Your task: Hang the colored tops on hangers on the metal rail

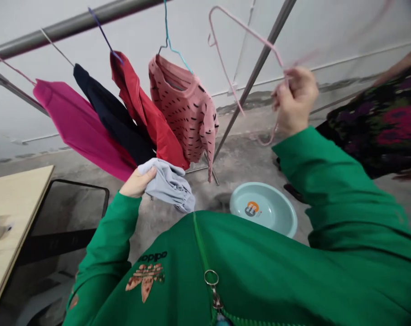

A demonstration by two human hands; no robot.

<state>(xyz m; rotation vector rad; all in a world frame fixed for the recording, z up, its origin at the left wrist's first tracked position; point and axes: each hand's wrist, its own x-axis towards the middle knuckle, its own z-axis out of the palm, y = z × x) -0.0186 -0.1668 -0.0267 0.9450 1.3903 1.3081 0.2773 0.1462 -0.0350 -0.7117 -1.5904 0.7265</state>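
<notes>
My left hand is closed on a bunched light grey-blue garment, thumb on top, in front of the hanging clothes. My right hand, raised at the right, grips pink wire hangers; a loop shows at its left and another bit below it. How many hangers it holds I cannot tell, as parts are blurred. Closest to the garment hang a red garment and a pink sweater with black dashes, the sweater on a blue hanger.
A metal rail crosses the upper left, also bearing a dark navy garment and a magenta one. A pale blue basin stands on the floor. At the left is a wooden tabletop; another person's floral clothing shows at the right.
</notes>
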